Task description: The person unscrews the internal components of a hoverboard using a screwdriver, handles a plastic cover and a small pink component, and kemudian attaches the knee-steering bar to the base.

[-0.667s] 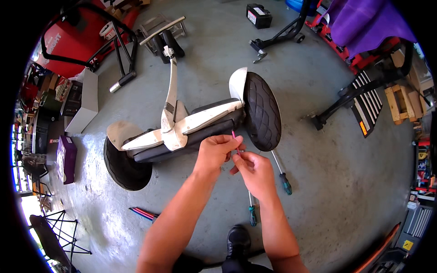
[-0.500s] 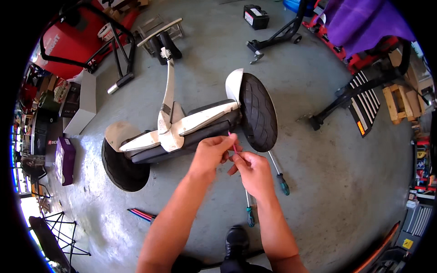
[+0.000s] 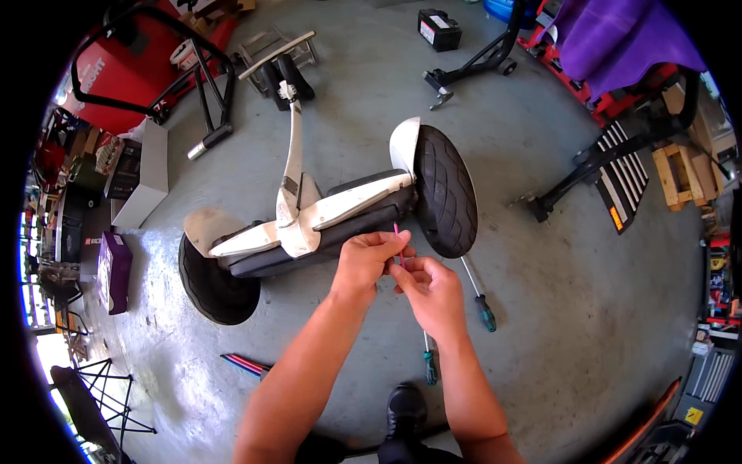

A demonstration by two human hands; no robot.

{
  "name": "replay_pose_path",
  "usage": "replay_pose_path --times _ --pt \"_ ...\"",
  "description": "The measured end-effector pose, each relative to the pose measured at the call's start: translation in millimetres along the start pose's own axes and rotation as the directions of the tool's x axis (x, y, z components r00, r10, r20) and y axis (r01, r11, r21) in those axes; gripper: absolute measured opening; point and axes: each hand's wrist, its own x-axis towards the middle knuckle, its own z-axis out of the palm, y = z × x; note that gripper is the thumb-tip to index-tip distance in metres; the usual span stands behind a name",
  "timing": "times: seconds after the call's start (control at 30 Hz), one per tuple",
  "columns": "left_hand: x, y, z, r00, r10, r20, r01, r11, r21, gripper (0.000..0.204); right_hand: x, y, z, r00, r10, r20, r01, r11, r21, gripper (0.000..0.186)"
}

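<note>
A thin pink tube or wire is pinched by my left hand near its upper part and by my right hand lower down, both closed on it. It stands just in front of the dark underside of a white two-wheeled self-balancing scooter, which lies with a large black tyre at its right and another at its left. Whether the tube joins the scooter is hard to tell. Below my hands lie two green-handled screwdrivers. Several coloured strips rest by my left forearm.
Black metal stands, a battery, a purple box, a folded chair and a wooden crate surround the scooter on the grey floor. My shoe is at the bottom.
My right hand's fingertips have shifted slightly along the tube, a little closer to my left hand. The view moved a little; otherwise the scene looks the same.
</note>
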Motion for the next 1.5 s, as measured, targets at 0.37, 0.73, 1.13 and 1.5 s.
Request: replay_pose_path --times 0.37,0.73,1.13,1.5 --pt "5 -5 -4 0.997 0.061 0.037 -0.064 0.995 0.078 0.021 -4 -2 -3 0.994 -0.059 -0.089 0.048 0.993 -0.111 0.020" --pt "-7 -19 -13 0.982 0.181 0.061 -0.185 0.979 0.082 0.028 -16 -6 -5 0.995 0.031 0.097 -0.007 0.972 -0.237 0.018" --pt "-161 -70 -174 0.902 0.226 -0.368 -0.302 0.939 -0.164 0.037 -37 -24 181 0.781 -0.180 0.598 0.392 0.886 -0.246 0.022" --pt "-174 -77 -201 0.914 0.214 -0.344 -0.289 0.939 -0.186 0.037 -31 -26 222 0.755 0.043 0.655 0.063 0.988 -0.138 0.023"
